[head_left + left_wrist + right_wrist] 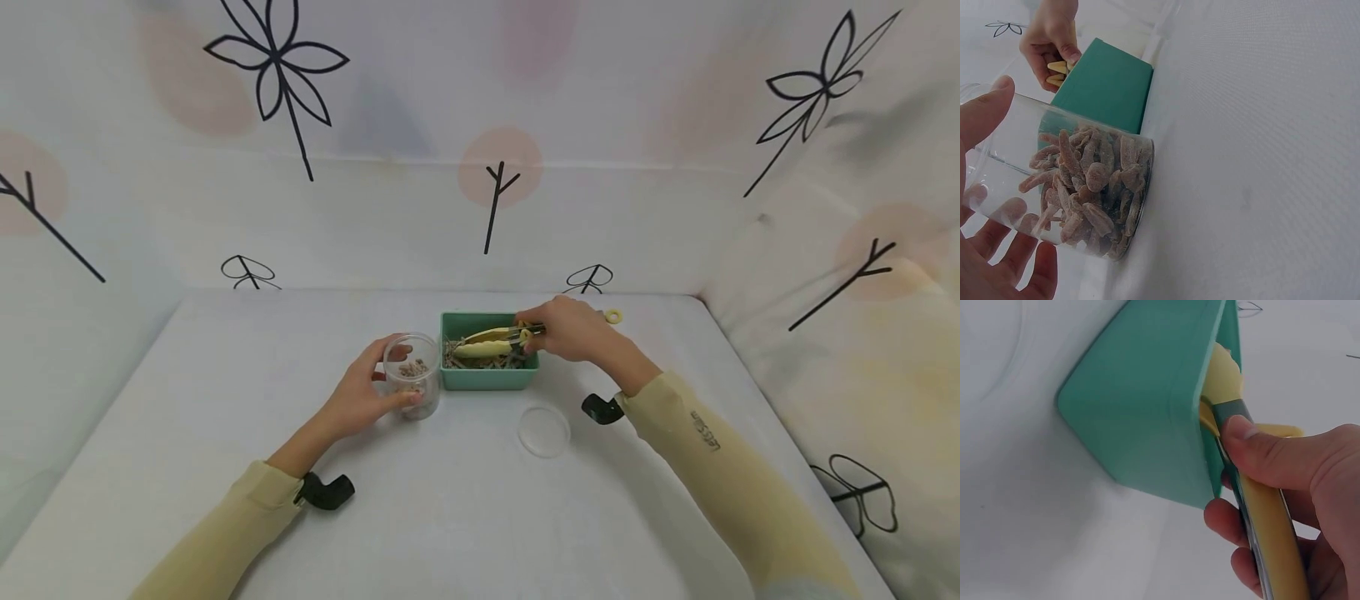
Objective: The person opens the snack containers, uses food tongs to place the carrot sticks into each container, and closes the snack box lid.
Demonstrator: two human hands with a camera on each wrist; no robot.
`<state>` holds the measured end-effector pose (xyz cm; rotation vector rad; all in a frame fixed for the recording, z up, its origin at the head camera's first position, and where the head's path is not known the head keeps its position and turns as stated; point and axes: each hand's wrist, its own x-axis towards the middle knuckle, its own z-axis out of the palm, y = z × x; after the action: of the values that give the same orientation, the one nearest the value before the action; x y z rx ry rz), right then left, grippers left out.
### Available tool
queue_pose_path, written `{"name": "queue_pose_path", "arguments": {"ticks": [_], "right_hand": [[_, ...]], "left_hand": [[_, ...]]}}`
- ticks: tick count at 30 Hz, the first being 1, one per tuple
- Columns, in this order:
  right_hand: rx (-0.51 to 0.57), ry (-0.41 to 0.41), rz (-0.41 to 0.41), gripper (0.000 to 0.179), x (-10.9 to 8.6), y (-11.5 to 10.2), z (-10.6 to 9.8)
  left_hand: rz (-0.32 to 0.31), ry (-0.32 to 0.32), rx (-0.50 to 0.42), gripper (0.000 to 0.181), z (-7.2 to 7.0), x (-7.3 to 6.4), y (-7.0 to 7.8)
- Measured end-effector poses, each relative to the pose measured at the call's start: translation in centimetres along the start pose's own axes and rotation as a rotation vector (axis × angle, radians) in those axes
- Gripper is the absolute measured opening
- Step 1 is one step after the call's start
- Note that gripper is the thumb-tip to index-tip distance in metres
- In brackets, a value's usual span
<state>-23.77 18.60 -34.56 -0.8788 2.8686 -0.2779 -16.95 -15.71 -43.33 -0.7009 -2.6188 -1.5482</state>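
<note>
My left hand [363, 392] grips a clear plastic jar [427, 379] around its side. Brown dried strips [1094, 181] fill the lower part of the jar, which has no lid on it. In my right hand [573, 327] is a pair of yellow and metal tongs [1266, 519], held between thumb and fingers. The yellow tips of the tongs [483, 348] reach into a green rectangular box [487, 380], over more brown strips [453, 358] inside it. The jar stands right beside the box's left end.
A round clear lid [544, 432] lies on the white table [465, 508] in front of the box, to the right. The yellow ring end of the tongs [613, 317] shows past my right hand. White patterned cloth [405, 217] hangs behind and at the sides.
</note>
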Motion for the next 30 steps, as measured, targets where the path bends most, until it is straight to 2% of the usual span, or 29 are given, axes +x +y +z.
{"name": "queue_pose_path", "arguments": {"ticks": [6,9,16,23,27,30], "right_hand": [[0.019,0.060,-0.007,0.045,-0.7,0.5,-0.4],[0.023,0.059,-0.007,0.046,-0.8,0.6,-0.4],[0.003,-0.059,0.036,0.056,-0.2,-0.1,-0.2],[-0.035,-0.181,0.061,0.075,0.9,-1.1,-0.1],[-0.034,-0.198,0.068,0.074,1.2,-1.4,0.2],[-0.035,-0.172,0.067,0.067,1.2,-1.4,0.5]], "left_hand": [[-0.010,0.001,0.002,0.088,0.0,0.0,0.0],[-0.012,0.000,0.003,0.089,0.1,0.0,0.0],[-0.006,-0.002,0.003,0.089,0.2,0.1,-0.1],[-0.005,0.008,0.015,0.089,0.3,0.0,-0.2],[-0.002,0.008,0.018,0.089,0.3,0.0,-0.1],[0.001,0.006,0.013,0.090,0.2,0.0,-0.1]]}}
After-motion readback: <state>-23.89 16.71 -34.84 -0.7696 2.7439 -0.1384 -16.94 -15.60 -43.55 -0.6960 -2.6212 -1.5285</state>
